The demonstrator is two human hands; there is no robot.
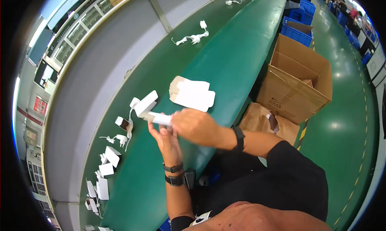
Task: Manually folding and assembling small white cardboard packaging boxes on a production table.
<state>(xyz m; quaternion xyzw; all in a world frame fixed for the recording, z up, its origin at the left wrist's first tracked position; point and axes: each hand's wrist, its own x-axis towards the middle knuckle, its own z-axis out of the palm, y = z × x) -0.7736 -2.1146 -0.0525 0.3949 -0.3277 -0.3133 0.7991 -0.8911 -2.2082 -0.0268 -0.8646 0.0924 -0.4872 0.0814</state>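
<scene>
A small white folding box point(162, 118) is between my two hands above the green belt, its near end tilted up. My left hand point(168, 142) holds it from below, fingertips along its underside. My right hand point(193, 124), slightly blurred, is closed at the box's right end; its fingertips are hidden behind the back of the hand. Just beyond my hands lies a stack of flat white carton blanks point(193, 95), a grey-brown inner face showing at its left. Beside the box's far end stands another opened white box point(146, 103), with a white charger plug next to it.
White adapters with cables point(196, 39) and several small white boxes point(103, 189) line the belt's left side. A large open cardboard carton point(293, 82) stands right of the belt, brown paper point(253, 120) below it. Blue crates point(296, 31) are farther back.
</scene>
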